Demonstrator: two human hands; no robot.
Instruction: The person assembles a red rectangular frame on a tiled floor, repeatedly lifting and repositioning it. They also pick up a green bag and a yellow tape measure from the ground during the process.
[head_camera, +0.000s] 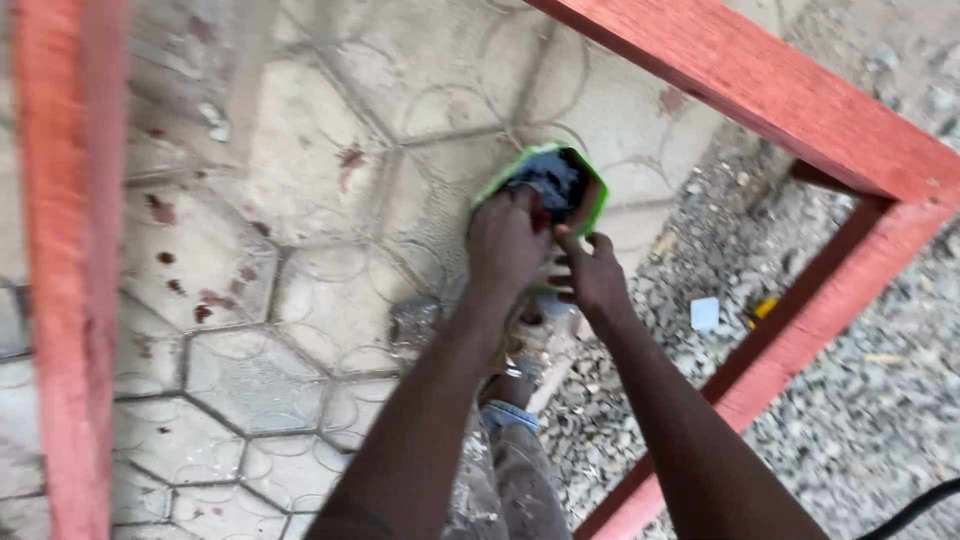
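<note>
Left hand (508, 240) is reaching into the mouth of a green cut-open container (590, 205), fingers curled together on a dark rag or wad (552, 180) inside, seemingly to dip or pull it out; exact clamp is hard to confirm through blur; right hand (590, 272) is sitting just below the container, fingers partly curled at its near edge, probably steadying it so it is not tipping; whether it is actually gripping is something I cannot tell; container is being held low over the hexagonal paving (250, 300), roughly centre-far in the view, tilted toward the person; red-painted wooden frame (830, 130) is running around the scene, one rail far right, another down the left, the arms passing through its opening; red spots are showing on the paving at left; gravel (880, 400) is lying to the right; a small pale scrap (704, 313) is lying on it; paint-spattered trouser leg (510, 470) is showing near, between the arms.
</note>
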